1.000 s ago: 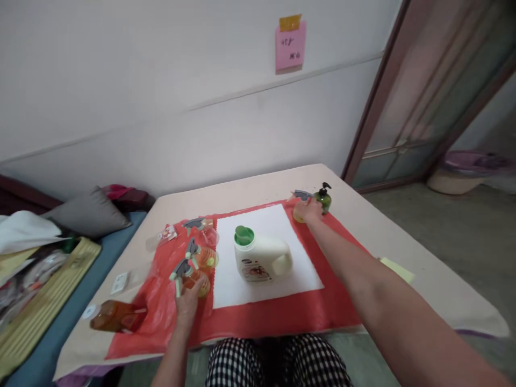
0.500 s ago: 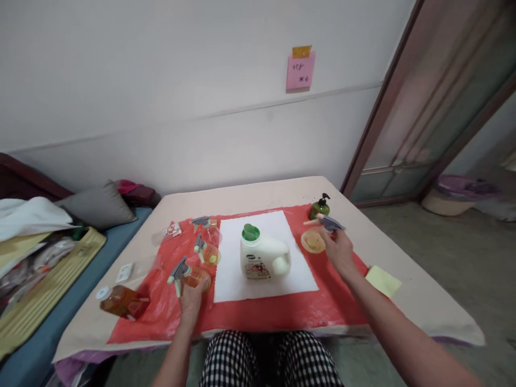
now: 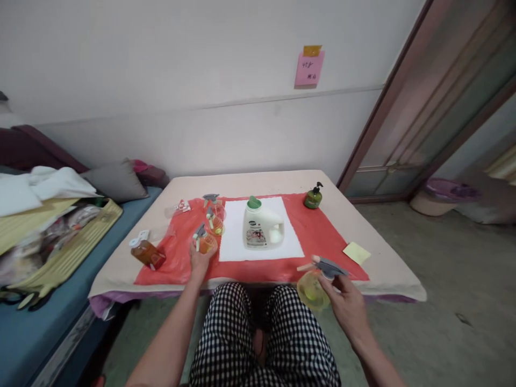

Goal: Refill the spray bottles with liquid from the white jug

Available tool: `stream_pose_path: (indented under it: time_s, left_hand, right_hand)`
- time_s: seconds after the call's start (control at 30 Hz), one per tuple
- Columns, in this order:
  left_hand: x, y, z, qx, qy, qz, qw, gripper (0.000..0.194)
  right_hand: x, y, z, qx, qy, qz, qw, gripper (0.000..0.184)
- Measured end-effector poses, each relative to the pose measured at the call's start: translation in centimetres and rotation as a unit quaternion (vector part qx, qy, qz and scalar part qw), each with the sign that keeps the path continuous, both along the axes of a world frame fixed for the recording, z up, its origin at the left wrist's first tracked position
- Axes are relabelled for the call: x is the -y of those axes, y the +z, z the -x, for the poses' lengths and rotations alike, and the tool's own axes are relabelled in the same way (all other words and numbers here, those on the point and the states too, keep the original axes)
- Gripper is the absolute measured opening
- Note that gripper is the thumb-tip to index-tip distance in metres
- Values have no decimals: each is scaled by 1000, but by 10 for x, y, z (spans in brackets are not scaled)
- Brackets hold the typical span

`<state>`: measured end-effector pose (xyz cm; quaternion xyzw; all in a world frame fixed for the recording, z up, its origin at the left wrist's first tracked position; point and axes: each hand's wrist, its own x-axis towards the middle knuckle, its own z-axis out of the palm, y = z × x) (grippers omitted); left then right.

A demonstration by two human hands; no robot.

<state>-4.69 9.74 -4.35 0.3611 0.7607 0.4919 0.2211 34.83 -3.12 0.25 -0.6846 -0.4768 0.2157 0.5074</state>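
Spray bottle, yellow, lifted off worktop at near edge, fingers of right hand around neck; left hand's fingers hold orange sprayer; green pump bottle thus alone far right.

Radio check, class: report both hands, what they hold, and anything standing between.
Right hand: gripping round, yellow plastic spray bottle. Left hand: around orange plastic spray bottle. Between them: white plastic handled jug, upright.
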Motion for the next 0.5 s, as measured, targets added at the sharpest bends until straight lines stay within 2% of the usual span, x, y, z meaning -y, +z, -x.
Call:
stream_pose_path:
  time_s: [0.07, 0.13, 0.2, 0.23, 0.27, 0.33, 0.37, 0.43, 0.5]
  left_hand:
    - [24, 3, -12, 19, -5, 4, 1000, 84]
    - [57, 5, -37, 43, -26, 4, 999, 67]
    - [97, 8, -72, 76, -91, -1, 993, 54]
    - [116, 12, -92, 97, -148, -7, 984, 53]
    - [132, 18, -111, 134, -250, -22, 959, 62]
    - [155, 34, -142, 194, -412, -35, 890, 81]
    - [161, 43, -152, 217, -454, -50, 862, 78]
    - [164, 60, -160, 223, -454, -62, 861, 62]
    - [159, 71, -157, 221, -422, -57, 877, 54]
  right_hand:
    - [8, 5, 10, -1, 15, 4, 1000, 42]
    - [12, 9, 22, -4, 43, 9, 999, 44]
    - [16, 13, 38, -14, 85, 10, 996, 45]
    - [18, 16, 47, -19, 108, 12, 994, 44]
    - [20, 19, 57, -24, 128, 14, 991, 42]
    - [23, 25, 76, -33, 167, 8, 985, 34]
    - [25, 29, 84, -40, 187, -1, 982, 31]
    - [28, 34, 95, -78, 223, -18, 972, 29]
    - [29, 35, 98, -166, 221, -23, 961, 37]
